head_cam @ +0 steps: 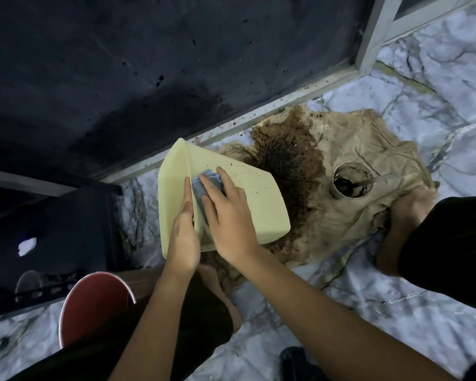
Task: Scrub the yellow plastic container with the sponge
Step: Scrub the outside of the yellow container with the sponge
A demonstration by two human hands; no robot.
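A red bucket (94,306) is standing nearest, at seven o'clock. Above it, the left hand (183,237) is gripping the rim of the yellow plastic container (259,199), thumb inside, holding it tilted at frame centre over the marbled floor (396,312). The right hand (228,213) is pressing the blue-grey sponge (204,185) against its speckled wall, fingers curled over it. At three o'clock a dark-filled cup (351,184) is resting on a stained cloth (341,215).

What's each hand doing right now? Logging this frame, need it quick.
Left hand: grips the yellow container by its edge.
Right hand: presses the blue sponge against the container, fingers curled over it.
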